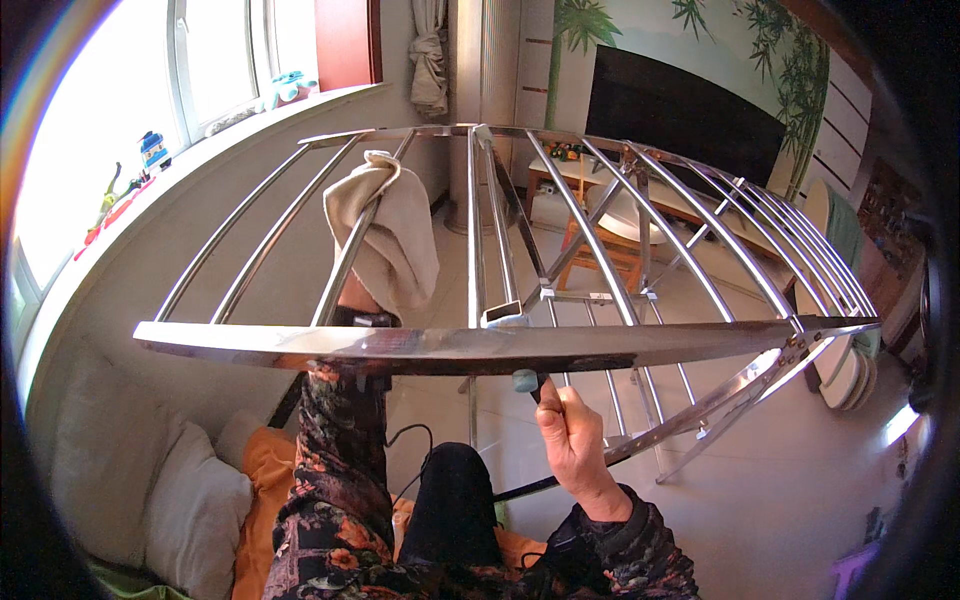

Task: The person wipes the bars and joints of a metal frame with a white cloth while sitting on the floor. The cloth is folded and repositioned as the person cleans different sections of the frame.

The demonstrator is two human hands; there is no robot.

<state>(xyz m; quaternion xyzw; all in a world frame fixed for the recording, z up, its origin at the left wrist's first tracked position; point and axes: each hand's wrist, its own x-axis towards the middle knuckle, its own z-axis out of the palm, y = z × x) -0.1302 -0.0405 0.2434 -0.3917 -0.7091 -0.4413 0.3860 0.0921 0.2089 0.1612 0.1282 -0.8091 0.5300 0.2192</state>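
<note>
A shiny metal folding drying rack (pixel 420 341) with parallel tubes spreads before me at chest height. My left hand (pixel 362 292) reaches up from below its front rail, mostly hidden under a beige cloth (pixel 409 240). The cloth is wrapped about one of the tubes (pixel 341 285), the third from the left, and hangs down on its right side. Just below the front rail, my right hand (pixel 574 442) is curled around a dark tube that ends in a grey-green cap (pixel 525 381). Its fingers hide most of that tube.
Crossed legs and a lower tier (pixel 622 442) of the rack extend to the right. Cushions (pixel 196 480) lie at left below a windowsill (pixel 202 161) with small toys. Beyond stand a wooden stool (pixel 600 255), a television (pixel 682 112) and folded chairs (pixel 844 367).
</note>
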